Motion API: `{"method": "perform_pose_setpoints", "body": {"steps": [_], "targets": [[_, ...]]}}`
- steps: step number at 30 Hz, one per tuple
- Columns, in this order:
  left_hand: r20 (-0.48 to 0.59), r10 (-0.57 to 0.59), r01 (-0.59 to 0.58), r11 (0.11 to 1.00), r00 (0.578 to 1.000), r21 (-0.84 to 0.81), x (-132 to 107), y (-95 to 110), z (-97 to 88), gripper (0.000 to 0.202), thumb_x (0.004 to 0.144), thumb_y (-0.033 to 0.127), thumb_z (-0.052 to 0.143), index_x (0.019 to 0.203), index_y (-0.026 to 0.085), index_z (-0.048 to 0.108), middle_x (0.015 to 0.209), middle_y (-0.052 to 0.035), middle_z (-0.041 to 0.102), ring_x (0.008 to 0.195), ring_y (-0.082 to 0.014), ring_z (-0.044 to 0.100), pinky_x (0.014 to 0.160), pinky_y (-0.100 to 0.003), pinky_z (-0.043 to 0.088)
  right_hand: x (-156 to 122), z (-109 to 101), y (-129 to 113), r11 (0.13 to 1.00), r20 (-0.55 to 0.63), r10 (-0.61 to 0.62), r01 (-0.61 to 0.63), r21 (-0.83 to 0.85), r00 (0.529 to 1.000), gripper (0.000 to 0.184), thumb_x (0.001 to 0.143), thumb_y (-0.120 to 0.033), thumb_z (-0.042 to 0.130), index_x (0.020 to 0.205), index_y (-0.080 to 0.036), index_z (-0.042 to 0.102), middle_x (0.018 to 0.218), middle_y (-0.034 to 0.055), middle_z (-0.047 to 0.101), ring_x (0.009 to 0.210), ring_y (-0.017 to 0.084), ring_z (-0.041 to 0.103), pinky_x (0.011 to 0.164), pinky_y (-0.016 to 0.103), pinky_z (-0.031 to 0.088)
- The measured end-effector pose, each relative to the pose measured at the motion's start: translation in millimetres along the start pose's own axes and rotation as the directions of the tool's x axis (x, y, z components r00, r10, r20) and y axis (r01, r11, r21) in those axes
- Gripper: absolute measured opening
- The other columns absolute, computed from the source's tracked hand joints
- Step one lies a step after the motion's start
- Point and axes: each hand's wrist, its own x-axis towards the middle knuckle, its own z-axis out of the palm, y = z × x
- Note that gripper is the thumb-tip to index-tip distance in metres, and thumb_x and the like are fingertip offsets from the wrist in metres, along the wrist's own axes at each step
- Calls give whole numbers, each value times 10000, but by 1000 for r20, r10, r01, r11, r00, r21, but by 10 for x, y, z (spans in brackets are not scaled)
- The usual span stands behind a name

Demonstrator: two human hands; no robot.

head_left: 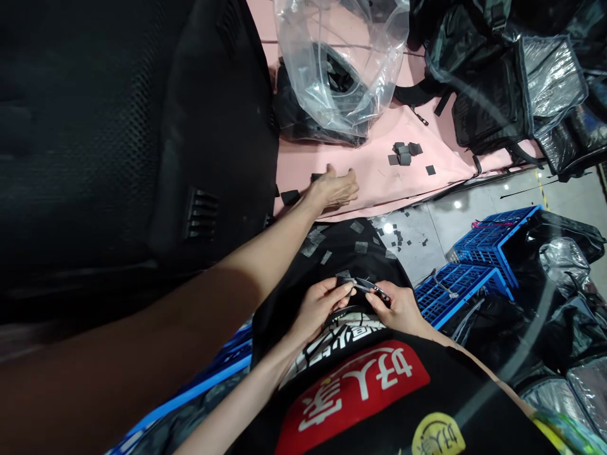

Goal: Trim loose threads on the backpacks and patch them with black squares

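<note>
My left hand (327, 299) is over my lap, with thumb and fingers pinched on a small black fabric piece (342, 280). Close beside it, my right hand (394, 307) grips a pair of thread snips (372, 289) with a dark handle; their blades point left and meet the fabric piece. Small grey-black fabric squares (361, 247) lie scattered on the black apron (384, 265) over my legs.
A co-worker's hand (336, 188) reaches from the left over the pink table cover (374, 180). Cut black pieces (404, 154), a clear plastic bag (341, 95) and black bags (490, 104) lie there. A large black bag (213, 126) stands left. Blue crates (458, 287) stand right.
</note>
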Motion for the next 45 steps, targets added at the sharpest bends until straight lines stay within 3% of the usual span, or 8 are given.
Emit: {"method": "perform_pose_setpoints", "body": {"steps": [45], "targets": [[-65,5,-4,1000,998,7,-44,-47,30,277,613,368,705,709,113,650,606,-3,565,468,-45,391,427,-165,273,-58,-5,-13,999,34,-20,21,-30,999,216,832,-333,480,895,-186,625,777,35,651,680,139,601,643,211,443]]}}
